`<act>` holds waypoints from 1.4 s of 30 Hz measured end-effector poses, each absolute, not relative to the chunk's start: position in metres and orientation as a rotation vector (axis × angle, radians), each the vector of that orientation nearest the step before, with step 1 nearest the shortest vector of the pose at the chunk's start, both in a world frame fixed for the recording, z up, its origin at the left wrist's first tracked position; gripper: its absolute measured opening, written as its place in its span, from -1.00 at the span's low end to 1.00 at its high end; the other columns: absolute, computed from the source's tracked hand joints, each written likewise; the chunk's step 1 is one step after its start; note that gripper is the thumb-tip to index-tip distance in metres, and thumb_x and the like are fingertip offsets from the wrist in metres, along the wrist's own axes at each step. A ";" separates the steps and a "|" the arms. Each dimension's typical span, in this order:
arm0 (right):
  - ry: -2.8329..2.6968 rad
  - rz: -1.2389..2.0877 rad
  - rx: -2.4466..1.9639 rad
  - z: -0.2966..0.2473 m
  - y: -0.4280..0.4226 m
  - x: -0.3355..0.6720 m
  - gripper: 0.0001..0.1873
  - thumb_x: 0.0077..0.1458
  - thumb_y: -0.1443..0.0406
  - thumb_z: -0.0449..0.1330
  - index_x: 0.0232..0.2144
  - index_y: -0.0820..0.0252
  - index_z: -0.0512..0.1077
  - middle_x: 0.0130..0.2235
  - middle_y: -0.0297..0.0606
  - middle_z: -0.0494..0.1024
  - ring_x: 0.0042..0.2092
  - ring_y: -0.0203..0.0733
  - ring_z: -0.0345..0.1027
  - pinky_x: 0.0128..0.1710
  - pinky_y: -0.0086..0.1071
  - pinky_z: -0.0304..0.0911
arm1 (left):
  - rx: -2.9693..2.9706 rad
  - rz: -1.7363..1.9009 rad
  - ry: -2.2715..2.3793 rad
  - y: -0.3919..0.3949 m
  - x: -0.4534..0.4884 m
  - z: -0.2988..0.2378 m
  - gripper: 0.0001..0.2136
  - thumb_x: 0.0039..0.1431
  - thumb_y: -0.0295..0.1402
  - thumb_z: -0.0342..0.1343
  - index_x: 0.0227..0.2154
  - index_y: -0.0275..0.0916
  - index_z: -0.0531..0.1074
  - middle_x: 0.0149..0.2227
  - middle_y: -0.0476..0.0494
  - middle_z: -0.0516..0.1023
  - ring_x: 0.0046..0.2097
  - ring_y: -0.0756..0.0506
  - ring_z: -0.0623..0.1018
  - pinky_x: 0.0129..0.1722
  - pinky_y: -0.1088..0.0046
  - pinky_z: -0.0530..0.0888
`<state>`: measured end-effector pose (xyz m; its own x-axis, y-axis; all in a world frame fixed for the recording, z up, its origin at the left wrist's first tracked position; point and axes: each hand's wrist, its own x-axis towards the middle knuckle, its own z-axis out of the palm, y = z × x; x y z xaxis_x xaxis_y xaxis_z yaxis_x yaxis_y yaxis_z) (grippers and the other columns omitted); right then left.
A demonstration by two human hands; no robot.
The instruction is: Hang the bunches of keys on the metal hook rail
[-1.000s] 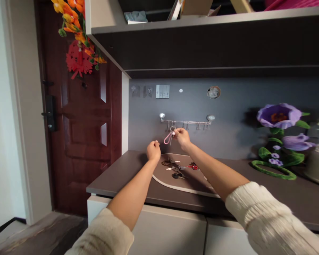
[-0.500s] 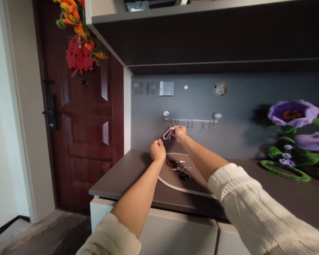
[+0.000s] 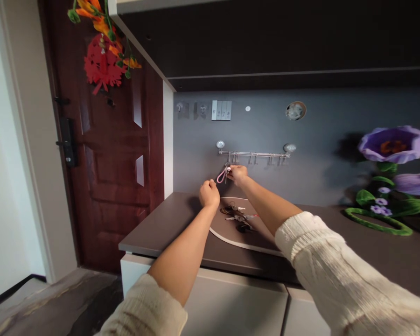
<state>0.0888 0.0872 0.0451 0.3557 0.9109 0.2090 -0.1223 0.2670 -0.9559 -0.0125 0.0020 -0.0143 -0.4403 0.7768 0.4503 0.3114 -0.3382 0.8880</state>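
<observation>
Two hands are up in front of the grey wall (image 3: 196, 154), and the finer work sits with the right hand (image 3: 238, 175). Its thumb and fingers are pinched together on a key ring (image 3: 228, 170) with a pink strap (image 3: 221, 177), in the air just under the left end of the hook rail (image 3: 254, 154). Whether the ring touches a hook cannot be told from here. The left hand (image 3: 209, 193) is curled in, fingers folded, just below the strap; nothing shows in it, but its palm is hidden.

Good handling here, I judge, depends on a light pinch near the edge of the ring, so that the fingertips do not cover the hooks beside it. The strap will probably swing if the wrist moves quickly; small, slow movements suit such thin hooks, and sideways pressure could strain the rail's round mounts (image 3: 220, 145). The left hand is well placed to steady the strap without tugging. Both forearms should stay clear of the loose keys (image 3: 244, 227) on the mat (image 3: 222, 229) over the worktop (image 3: 161, 226), and the pinch is best not loosened while the fingers alone bear the weight.
</observation>
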 end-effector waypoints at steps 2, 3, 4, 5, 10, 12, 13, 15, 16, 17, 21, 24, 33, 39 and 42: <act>-0.956 0.854 -1.057 0.043 0.088 0.091 -0.90 0.01 0.43 0.04 -0.53 0.26 0.28 -0.62 -0.39 0.35 -0.58 -0.44 0.26 -0.51 -0.46 0.36 | 1.427 1.825 1.558 0.003 -0.012 -0.015 -0.73 0.13 -0.29 -0.17 -0.55 -0.22 0.36 -0.36 -0.24 0.49 -0.24 -0.15 0.44 -0.21 0.38 0.24; -0.964 0.852 -1.055 0.043 0.088 0.092 -0.89 0.00 0.43 0.04 -0.53 0.26 0.28 -0.62 -0.39 0.35 -0.58 -0.44 0.26 -0.51 -0.46 0.36 | 1.434 1.823 1.559 0.003 -0.013 -0.015 -0.73 0.13 -0.29 -0.17 -0.55 -0.22 0.36 -0.37 -0.24 0.49 -0.24 -0.14 0.44 -0.21 0.39 0.24; -0.973 0.849 -1.052 0.042 0.088 0.093 -0.89 0.00 0.43 0.05 -0.54 0.26 0.28 -0.62 -0.39 0.35 -0.58 -0.44 0.26 -0.51 -0.47 0.36 | 1.439 1.821 1.555 0.004 -0.013 -0.016 -0.73 0.13 -0.29 -0.17 -0.55 -0.22 0.36 -0.37 -0.23 0.49 -0.24 -0.14 0.44 -0.21 0.39 0.24; -0.981 0.847 -1.049 0.041 0.088 0.094 -0.89 0.01 0.43 0.05 -0.54 0.26 0.28 -0.62 -0.39 0.35 -0.58 -0.45 0.26 -0.50 -0.47 0.36 | 1.442 1.819 1.551 0.004 -0.013 -0.016 -0.73 0.13 -0.29 -0.16 -0.55 -0.22 0.36 -0.38 -0.22 0.50 -0.24 -0.14 0.44 -0.21 0.40 0.24; -1.013 0.851 -1.032 0.040 0.087 0.098 -0.86 0.02 0.45 0.04 -0.55 0.26 0.26 -0.61 -0.39 0.38 -0.57 -0.46 0.27 -0.50 -0.49 0.35 | 1.488 1.776 1.552 0.009 -0.012 -0.020 -0.73 0.13 -0.27 -0.15 -0.55 -0.22 0.38 -0.41 -0.21 0.50 -0.28 -0.13 0.45 -0.26 0.42 0.25; -1.027 0.862 -1.028 0.040 0.085 0.099 -0.85 0.03 0.45 0.03 -0.56 0.26 0.26 -0.60 -0.38 0.38 -0.57 -0.46 0.28 -0.50 -0.49 0.34 | 1.508 1.774 1.538 0.011 -0.012 -0.022 -0.73 0.12 -0.26 -0.14 -0.55 -0.22 0.38 -0.42 -0.20 0.50 -0.30 -0.12 0.45 -0.28 0.43 0.25; -1.033 0.866 -1.028 0.039 0.084 0.100 -0.84 0.04 0.46 0.02 -0.56 0.27 0.26 -0.60 -0.38 0.39 -0.57 -0.46 0.28 -0.50 -0.50 0.34 | 1.519 1.773 1.533 0.012 -0.012 -0.022 -0.73 0.12 -0.26 -0.13 -0.56 -0.22 0.38 -0.43 -0.20 0.49 -0.31 -0.12 0.45 -0.30 0.44 0.25; -1.043 0.868 -1.031 0.039 0.081 0.101 -0.83 0.04 0.46 0.02 -0.57 0.27 0.27 -0.59 -0.37 0.39 -0.58 -0.46 0.28 -0.52 -0.51 0.32 | 1.546 1.760 1.542 0.013 -0.011 -0.024 -0.73 0.12 -0.26 -0.13 -0.55 -0.22 0.38 -0.44 -0.20 0.49 -0.33 -0.11 0.44 -0.31 0.44 0.24; -1.046 0.867 -1.033 0.039 0.080 0.101 -0.82 0.03 0.47 0.02 -0.58 0.27 0.26 -0.59 -0.36 0.39 -0.58 -0.45 0.28 -0.53 -0.51 0.31 | 1.563 1.747 1.552 0.014 -0.011 -0.024 -0.73 0.12 -0.25 -0.14 -0.55 -0.23 0.38 -0.44 -0.20 0.49 -0.34 -0.11 0.44 -0.32 0.44 0.24; -1.048 0.864 -1.034 0.039 0.078 0.102 -0.82 0.03 0.47 0.03 -0.58 0.27 0.26 -0.59 -0.36 0.40 -0.58 -0.45 0.27 -0.53 -0.51 0.30 | 1.580 1.731 1.561 0.014 -0.011 -0.024 -0.72 0.12 -0.25 -0.14 -0.55 -0.23 0.38 -0.45 -0.20 0.48 -0.35 -0.11 0.44 -0.33 0.44 0.24; -1.060 0.858 -1.025 0.039 0.070 0.104 -0.82 0.00 0.48 0.06 -0.60 0.28 0.27 -0.59 -0.35 0.40 -0.58 -0.46 0.28 -0.53 -0.53 0.28 | 1.614 1.694 1.522 0.014 -0.010 -0.026 -0.74 0.09 -0.23 -0.08 -0.57 -0.23 0.38 -0.49 -0.15 0.47 -0.39 -0.07 0.42 -0.34 0.46 0.24; -1.067 0.857 -1.020 0.039 0.064 0.105 -0.82 -0.02 0.49 0.08 -0.61 0.28 0.27 -0.60 -0.36 0.39 -0.58 -0.47 0.27 -0.52 -0.55 0.27 | 1.650 1.690 1.464 0.014 -0.009 -0.028 -0.77 0.06 -0.23 -0.02 -0.58 -0.24 0.38 -0.50 -0.12 0.46 -0.41 -0.05 0.41 -0.33 0.46 0.26; -1.105 0.893 -0.993 0.033 0.041 0.108 -0.83 -0.04 0.48 0.09 -0.62 0.29 0.30 -0.65 -0.39 0.34 -0.60 -0.49 0.21 -0.48 -0.55 0.24 | 1.843 1.422 1.340 0.013 -0.004 -0.033 -0.90 -0.07 -0.35 0.12 -0.55 -0.28 0.44 -0.49 -0.09 0.48 -0.45 0.01 0.40 -0.37 0.50 0.30; -1.132 0.934 -0.944 0.023 0.017 0.109 -0.86 -0.04 0.46 0.10 -0.60 0.28 0.32 -0.63 -0.39 0.32 -0.58 -0.47 0.20 -0.47 -0.54 0.21 | 2.089 1.091 1.432 0.007 -0.007 -0.036 -0.86 -0.11 -0.34 0.12 -0.48 -0.29 0.48 -0.49 -0.06 0.49 -0.47 0.03 0.39 -0.44 0.53 0.27; -1.157 0.921 -0.949 0.014 0.003 0.114 -0.90 -0.06 0.44 0.13 -0.58 0.28 0.33 -0.57 -0.36 0.36 -0.52 -0.44 0.26 -0.45 -0.53 0.21 | 2.173 0.963 1.443 0.005 -0.009 -0.036 -0.88 -0.14 -0.35 0.11 -0.55 -0.29 0.49 -0.58 -0.02 0.45 -0.52 0.04 0.35 -0.48 0.53 0.24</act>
